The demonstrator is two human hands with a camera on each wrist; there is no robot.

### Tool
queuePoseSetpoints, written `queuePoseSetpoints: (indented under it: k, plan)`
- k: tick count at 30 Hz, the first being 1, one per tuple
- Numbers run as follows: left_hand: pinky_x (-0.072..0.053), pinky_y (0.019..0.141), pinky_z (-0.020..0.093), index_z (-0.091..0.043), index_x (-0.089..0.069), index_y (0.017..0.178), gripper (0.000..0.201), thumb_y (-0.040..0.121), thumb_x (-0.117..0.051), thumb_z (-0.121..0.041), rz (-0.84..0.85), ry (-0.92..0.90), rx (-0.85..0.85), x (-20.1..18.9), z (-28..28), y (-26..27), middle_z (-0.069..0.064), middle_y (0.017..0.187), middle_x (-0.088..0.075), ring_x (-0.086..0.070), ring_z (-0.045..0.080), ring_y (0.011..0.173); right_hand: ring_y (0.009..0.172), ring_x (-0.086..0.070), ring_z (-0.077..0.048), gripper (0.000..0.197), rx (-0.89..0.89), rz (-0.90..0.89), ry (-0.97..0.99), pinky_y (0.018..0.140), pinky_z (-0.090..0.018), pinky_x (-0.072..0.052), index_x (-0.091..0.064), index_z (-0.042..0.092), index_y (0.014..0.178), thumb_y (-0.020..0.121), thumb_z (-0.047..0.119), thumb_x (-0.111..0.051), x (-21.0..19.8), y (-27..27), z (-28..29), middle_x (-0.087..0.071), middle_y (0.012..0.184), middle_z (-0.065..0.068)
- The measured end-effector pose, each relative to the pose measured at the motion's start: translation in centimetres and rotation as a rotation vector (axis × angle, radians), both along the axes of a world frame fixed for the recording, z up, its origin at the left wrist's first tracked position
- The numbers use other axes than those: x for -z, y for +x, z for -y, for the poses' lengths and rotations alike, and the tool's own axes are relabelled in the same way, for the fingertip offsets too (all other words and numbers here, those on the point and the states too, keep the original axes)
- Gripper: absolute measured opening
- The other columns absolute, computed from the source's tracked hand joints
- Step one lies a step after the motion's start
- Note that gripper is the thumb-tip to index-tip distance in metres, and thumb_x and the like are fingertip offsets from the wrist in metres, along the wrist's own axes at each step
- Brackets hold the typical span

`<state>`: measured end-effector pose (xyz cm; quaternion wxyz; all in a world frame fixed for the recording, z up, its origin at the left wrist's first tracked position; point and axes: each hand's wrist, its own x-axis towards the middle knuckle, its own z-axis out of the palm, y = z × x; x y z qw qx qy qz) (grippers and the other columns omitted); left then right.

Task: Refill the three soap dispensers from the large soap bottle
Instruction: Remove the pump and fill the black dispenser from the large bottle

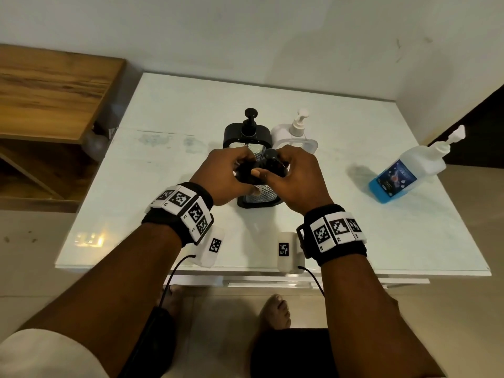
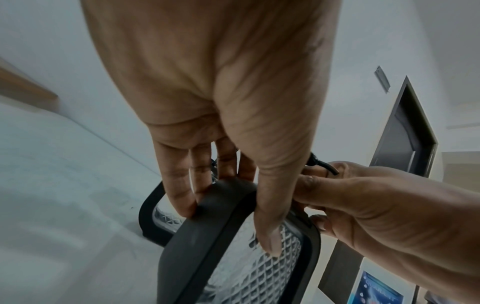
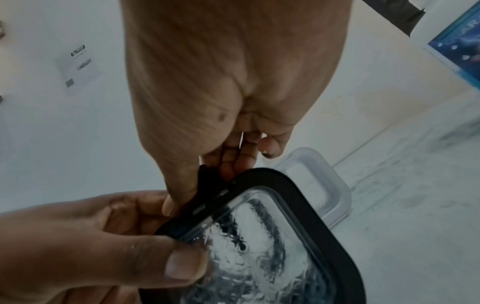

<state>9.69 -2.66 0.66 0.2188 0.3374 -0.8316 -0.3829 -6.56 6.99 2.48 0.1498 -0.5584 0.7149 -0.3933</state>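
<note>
Gripping the near black dispenser (image 1: 257, 196) by its top, the left hand (image 1: 226, 177) curls its fingers (image 2: 182, 185) over the black frame while the thumb lies on the diamond-patterned clear wall. The right hand (image 1: 296, 178) meets it at the same top, fingers curled round the black pump head (image 1: 271, 156) and thumb pressed on the collar. This dispenser stands upright at the middle of the white table (image 1: 354, 241). Just behind it stands a second black dispenser (image 1: 247, 132), pump on, and touching that one's right side a white dispenser (image 1: 296, 132), likewise capped. Well apart, near the table's right edge, stands the large soap bottle (image 1: 409, 173), holding blue liquid low in its clear body. A wooden shelf (image 1: 51, 91) adjoins the table's left.
</note>
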Motion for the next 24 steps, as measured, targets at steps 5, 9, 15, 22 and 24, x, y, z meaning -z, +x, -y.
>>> queuePoseSetpoints:
  k: [5,9,15,22,24]
  plan:
    - [-0.051,0.079,0.020,-0.016,-0.068,0.109,0.051,0.064,-0.092,-0.016,-0.005,0.027,0.013,-0.10,-0.05,0.09,-0.008,0.095,-0.067,-0.063,0.004,0.091,0.079,-0.065,-0.016,0.028,-0.029,0.004,0.028,0.070,-0.029,-0.050,-0.076,0.013,0.092,0.082,0.037,-0.085,-0.17,-0.16,0.01,-0.069,0.081,-0.001]
    - [-0.056,0.082,0.027,-0.019,-0.068,0.111,0.053,0.064,-0.093,-0.014,0.020,0.061,0.035,-0.49,0.36,0.51,-0.010,0.099,-0.066,-0.064,0.012,0.097,0.087,-0.066,-0.012,0.026,-0.093,0.022,0.056,0.077,-0.021,-0.048,-0.075,0.015,0.100,0.082,0.031,-0.086,-0.24,-0.52,-0.10,-0.070,0.092,0.003]
    - [-0.059,0.086,0.038,-0.017,-0.068,0.110,0.054,0.062,-0.094,-0.019,0.038,0.050,0.018,-0.68,0.10,0.29,-0.007,0.099,-0.068,-0.066,0.017,0.096,0.101,-0.060,-0.003,0.052,-0.073,0.063,0.042,0.089,-0.013,-0.047,-0.068,0.016,0.127,0.080,0.030,-0.088,-0.18,-0.34,-0.74,-0.068,0.113,0.004]
    - [-0.053,0.077,0.023,-0.018,-0.069,0.106,0.058,0.056,-0.098,-0.024,0.032,0.043,-0.036,-0.58,0.21,0.11,-0.009,0.092,-0.067,-0.064,0.011,0.089,0.069,-0.057,0.000,0.053,0.176,0.070,0.015,0.065,-0.021,-0.049,-0.068,0.023,0.089,0.059,0.056,-0.095,0.43,-0.60,-0.33,-0.066,0.079,0.011]
    - [-0.051,0.076,0.021,-0.018,-0.068,0.106,0.058,0.057,-0.098,-0.023,0.037,0.041,-0.038,-0.51,0.22,0.06,-0.010,0.092,-0.066,-0.064,0.010,0.088,0.060,-0.057,-0.003,0.045,0.161,0.095,0.026,0.060,-0.028,-0.054,-0.068,0.021,0.079,0.062,0.052,-0.095,0.68,-0.33,-0.09,-0.066,0.069,0.008]
